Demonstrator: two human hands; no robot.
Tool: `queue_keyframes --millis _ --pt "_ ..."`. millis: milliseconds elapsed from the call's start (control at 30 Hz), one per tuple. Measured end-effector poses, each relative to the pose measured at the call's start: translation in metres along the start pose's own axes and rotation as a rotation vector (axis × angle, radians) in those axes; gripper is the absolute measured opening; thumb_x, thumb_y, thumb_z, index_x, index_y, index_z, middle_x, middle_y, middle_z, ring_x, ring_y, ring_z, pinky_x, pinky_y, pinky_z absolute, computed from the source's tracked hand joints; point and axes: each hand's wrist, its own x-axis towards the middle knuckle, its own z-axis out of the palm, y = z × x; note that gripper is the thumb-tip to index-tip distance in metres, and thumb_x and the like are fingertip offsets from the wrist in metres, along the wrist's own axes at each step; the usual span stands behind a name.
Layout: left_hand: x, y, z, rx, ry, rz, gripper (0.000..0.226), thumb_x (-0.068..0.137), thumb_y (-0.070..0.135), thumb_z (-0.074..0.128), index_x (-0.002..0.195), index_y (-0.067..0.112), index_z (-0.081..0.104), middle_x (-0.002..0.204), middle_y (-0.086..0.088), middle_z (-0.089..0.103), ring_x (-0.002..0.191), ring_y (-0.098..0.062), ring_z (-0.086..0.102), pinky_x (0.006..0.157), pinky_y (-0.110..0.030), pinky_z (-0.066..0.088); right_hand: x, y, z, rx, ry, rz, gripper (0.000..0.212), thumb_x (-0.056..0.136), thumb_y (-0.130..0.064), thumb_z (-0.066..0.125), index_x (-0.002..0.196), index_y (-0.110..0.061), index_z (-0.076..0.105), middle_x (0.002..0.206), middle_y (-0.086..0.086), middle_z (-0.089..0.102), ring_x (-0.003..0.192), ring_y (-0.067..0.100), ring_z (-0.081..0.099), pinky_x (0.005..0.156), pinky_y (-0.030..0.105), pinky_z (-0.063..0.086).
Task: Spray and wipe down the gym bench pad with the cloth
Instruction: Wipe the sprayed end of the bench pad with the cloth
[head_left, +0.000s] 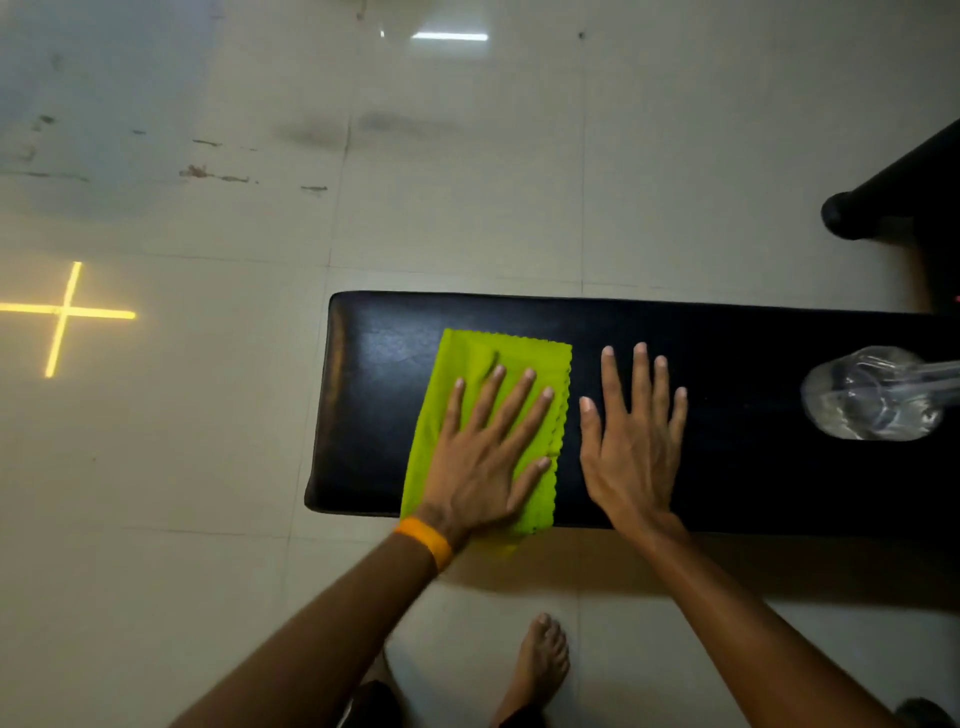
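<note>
On the desk (753, 338), a long black vinyl-covered gym bench pad, a lime-green cloth w/ scalloped edges (467, 358) lies folded near the pad's left end, its near edge hanging just over the pad's front. The left hand (483, 457) lies flat on it, fingers straight and spread, gripping nothing. It presses the fabric down, prob. so the whole palm drives the wipe vs. a pinch that would bunch the cloth. The right hand (631, 447) is also flat and empty, fingers straight, on bare vinyl just beside the cloth. It looks like a brace, i.e. steadying the body or the pad during the wipe. A clear plastic bottle (872, 395) sits well apart toward the pad's right end, out of the wiping path but within reach for more spray; its nozzle can't be made out. An orange wristband (423, 540) sits on the left wrist.

Vinyl looks smooth, slightly creased, w/ a dull sheen near the left end; wetness can't be judged. Below is a pale tiled floor (467, 182), scuffed and stained at the far left, catching a ceiling-light glare and a yellow cross-shaped glow (62, 314). A bare foot (540, 660) stands in front of the pad, and a black rounded piece of equipment (883, 197) shows at top right. Room is dim.
</note>
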Motion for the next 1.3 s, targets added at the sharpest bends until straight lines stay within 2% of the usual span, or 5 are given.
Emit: queue_keyframes --millis 233,433,600,800,1300 --pt "0.072 -0.003 -0.001 0.010 0.056 -0.248 0.073 0.104 0.058 0.020 0.167 0.022 0.017 0.175 -0.006 0.012 0.161 -0.035 0.006 0.127 -0.062 0.008 0.004 0.009 0.001 0.010 0.012 -0.047 0.060 0.105 -0.047 0.028 0.161 -0.027 0.024 0.170 0.007 0.016 0.157 0.029 0.013 0.126 0.052 0.011" --pt "0.039 0.018 0.001 -0.006 -0.009 -0.002 0.071 0.105 0.059 0.022 0.167 0.024 0.017 0.175 -0.004 0.011 0.162 -0.033 0.005 0.127 -0.063 0.011 0.003 0.023 -0.005 -0.002 -0.031 -0.082 0.060 0.105 -0.047 0.024 0.161 -0.026 0.021 0.170 0.006 0.014 0.158 0.027 0.011 0.126 0.051 0.013" --pt "0.091 0.010 -0.006 -0.025 0.038 -0.293 0.073 0.105 0.061 0.020 0.167 0.025 0.009 0.176 -0.004 0.003 0.162 -0.032 -0.003 0.129 -0.059 0.002 0.013 0.041 -0.008 0.031 -0.026 -0.103 0.061 0.106 -0.046 0.025 0.161 -0.023 0.022 0.170 0.008 0.012 0.158 0.027 0.009 0.128 0.047 0.011" --pt "0.043 0.053 0.007 -0.018 -0.034 -0.054 0.071 0.106 0.059 0.020 0.167 0.025 0.010 0.176 -0.004 0.004 0.162 -0.032 -0.002 0.128 -0.061 0.007 0.009 0.056 -0.013 0.037 -0.028 -0.066 0.060 0.106 -0.042 0.023 0.162 -0.020 0.020 0.170 0.007 0.012 0.158 0.024 0.007 0.128 0.047 0.011" --pt "0.072 0.078 0.009 -0.063 -0.009 -0.011 0.070 0.106 0.056 0.024 0.167 0.023 0.013 0.176 -0.004 0.006 0.162 -0.029 0.000 0.130 -0.056 0.003 0.019 0.079 -0.022 0.133 -0.033 -0.092 0.059 0.103 -0.033 0.026 0.159 -0.015 0.029 0.169 0.006 0.020 0.157 0.023 0.014 0.126 0.050 0.018"
